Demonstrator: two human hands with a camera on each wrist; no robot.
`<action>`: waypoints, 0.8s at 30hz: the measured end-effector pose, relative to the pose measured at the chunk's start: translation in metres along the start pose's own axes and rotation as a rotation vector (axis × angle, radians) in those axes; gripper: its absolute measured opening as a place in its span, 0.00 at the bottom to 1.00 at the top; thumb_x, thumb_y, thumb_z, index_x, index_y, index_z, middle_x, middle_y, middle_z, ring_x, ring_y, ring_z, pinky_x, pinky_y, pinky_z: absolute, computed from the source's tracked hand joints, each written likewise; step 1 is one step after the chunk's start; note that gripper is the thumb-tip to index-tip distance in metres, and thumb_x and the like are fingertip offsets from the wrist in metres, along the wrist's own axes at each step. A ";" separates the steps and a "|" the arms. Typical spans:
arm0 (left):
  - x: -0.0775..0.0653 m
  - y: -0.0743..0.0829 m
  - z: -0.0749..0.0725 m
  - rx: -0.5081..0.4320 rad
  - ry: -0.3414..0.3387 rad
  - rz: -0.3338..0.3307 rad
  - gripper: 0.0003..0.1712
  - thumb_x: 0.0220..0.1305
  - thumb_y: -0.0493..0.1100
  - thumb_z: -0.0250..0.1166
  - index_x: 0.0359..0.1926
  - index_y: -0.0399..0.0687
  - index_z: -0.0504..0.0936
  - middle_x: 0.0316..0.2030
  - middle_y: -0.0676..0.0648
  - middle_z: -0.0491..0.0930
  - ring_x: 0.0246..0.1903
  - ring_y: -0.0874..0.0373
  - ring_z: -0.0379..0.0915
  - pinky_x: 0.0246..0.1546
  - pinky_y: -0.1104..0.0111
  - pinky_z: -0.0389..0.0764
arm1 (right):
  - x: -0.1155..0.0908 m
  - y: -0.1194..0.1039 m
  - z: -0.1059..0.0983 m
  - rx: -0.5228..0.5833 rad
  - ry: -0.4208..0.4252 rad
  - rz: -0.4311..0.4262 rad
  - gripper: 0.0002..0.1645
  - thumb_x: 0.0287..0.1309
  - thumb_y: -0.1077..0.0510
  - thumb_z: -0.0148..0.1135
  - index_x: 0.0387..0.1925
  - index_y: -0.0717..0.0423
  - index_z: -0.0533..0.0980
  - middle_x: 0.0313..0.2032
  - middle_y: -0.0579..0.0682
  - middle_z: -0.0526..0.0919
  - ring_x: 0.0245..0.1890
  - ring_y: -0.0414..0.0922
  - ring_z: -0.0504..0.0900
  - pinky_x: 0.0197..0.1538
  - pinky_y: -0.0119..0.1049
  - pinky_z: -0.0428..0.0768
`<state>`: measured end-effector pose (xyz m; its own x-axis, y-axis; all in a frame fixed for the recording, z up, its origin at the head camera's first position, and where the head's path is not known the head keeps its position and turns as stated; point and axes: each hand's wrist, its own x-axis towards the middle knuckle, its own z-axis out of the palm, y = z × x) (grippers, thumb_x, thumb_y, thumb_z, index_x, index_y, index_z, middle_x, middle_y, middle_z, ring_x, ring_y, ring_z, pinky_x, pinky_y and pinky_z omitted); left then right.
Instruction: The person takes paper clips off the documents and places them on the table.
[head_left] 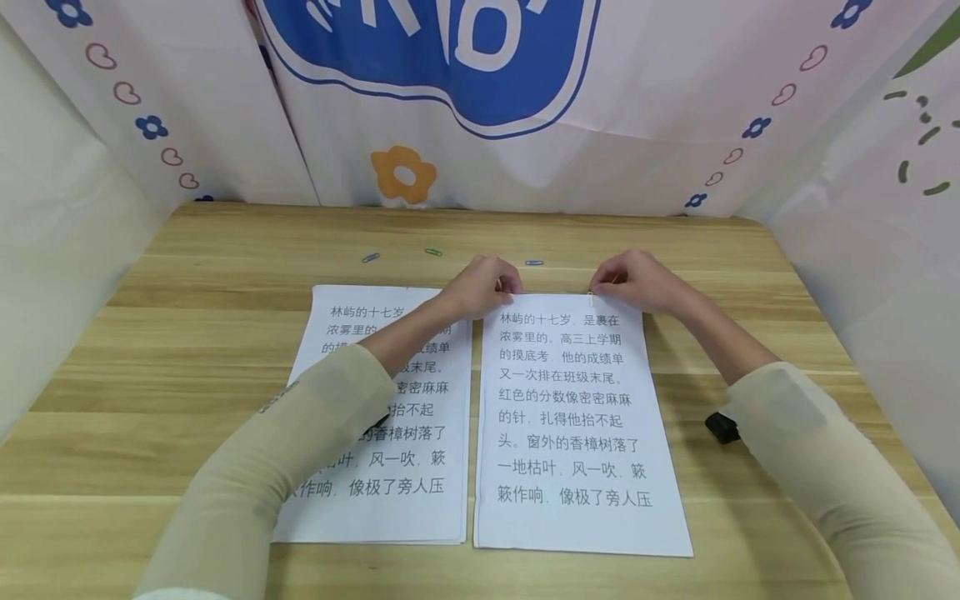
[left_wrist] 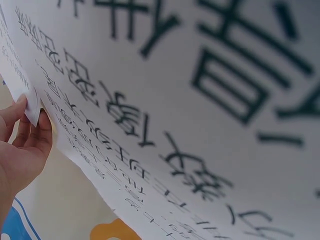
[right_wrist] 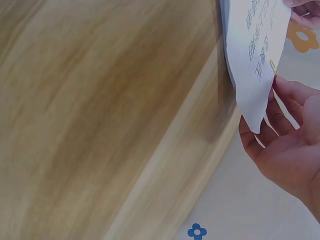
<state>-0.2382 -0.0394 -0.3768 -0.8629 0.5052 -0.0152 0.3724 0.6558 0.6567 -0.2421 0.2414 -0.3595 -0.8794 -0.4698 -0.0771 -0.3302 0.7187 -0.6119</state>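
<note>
Two stacks of printed paper lie side by side on the wooden table. My left hand (head_left: 480,287) pinches the top left corner of the right paper stack (head_left: 577,450), thumb on the printed face in the left wrist view. At that stack's top edge, toward its right corner, my right hand (head_left: 637,282) pinches a yellowish paper clip (right_wrist: 273,66). The clip's loop lies over the printed face. In the right wrist view, other fingers of this hand are behind the sheets, whose corner bends. My left forearm covers part of the left paper stack (head_left: 375,521).
Behind the stacks lie a blue paper clip (head_left: 371,257), a green paper clip (head_left: 432,252) and another blue clip (head_left: 534,262). A printed white cloth (head_left: 480,167) hangs at the table's back edge. Black objects (head_left: 722,427) show by both forearms.
</note>
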 end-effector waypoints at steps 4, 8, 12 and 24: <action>0.000 -0.001 0.000 0.004 0.000 -0.001 0.07 0.69 0.28 0.65 0.41 0.39 0.88 0.38 0.44 0.83 0.41 0.53 0.76 0.47 0.67 0.78 | -0.001 0.000 0.000 0.024 -0.009 -0.004 0.08 0.69 0.68 0.61 0.42 0.66 0.86 0.39 0.59 0.87 0.35 0.50 0.78 0.38 0.30 0.73; 0.000 0.000 0.000 0.006 -0.001 0.001 0.07 0.69 0.28 0.65 0.42 0.39 0.88 0.38 0.44 0.83 0.41 0.53 0.76 0.47 0.68 0.78 | -0.001 0.001 0.002 0.028 -0.003 -0.018 0.08 0.69 0.68 0.62 0.43 0.66 0.86 0.39 0.59 0.87 0.35 0.50 0.78 0.38 0.30 0.73; 0.000 0.001 0.000 0.006 0.000 0.004 0.07 0.69 0.28 0.64 0.41 0.39 0.88 0.37 0.44 0.83 0.41 0.53 0.76 0.46 0.68 0.78 | -0.001 0.001 0.004 0.025 0.002 -0.022 0.08 0.69 0.68 0.62 0.42 0.67 0.86 0.38 0.59 0.87 0.35 0.50 0.77 0.37 0.29 0.72; 0.001 0.000 0.001 0.006 0.001 -0.006 0.07 0.69 0.28 0.65 0.42 0.40 0.88 0.38 0.44 0.82 0.41 0.53 0.76 0.46 0.68 0.79 | 0.000 0.000 0.010 0.010 0.009 -0.016 0.08 0.71 0.66 0.60 0.40 0.65 0.84 0.36 0.58 0.84 0.34 0.48 0.75 0.37 0.31 0.71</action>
<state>-0.2388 -0.0385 -0.3778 -0.8655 0.5006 -0.0182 0.3692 0.6620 0.6523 -0.2387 0.2360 -0.3673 -0.8769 -0.4769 -0.0599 -0.3412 0.7055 -0.6211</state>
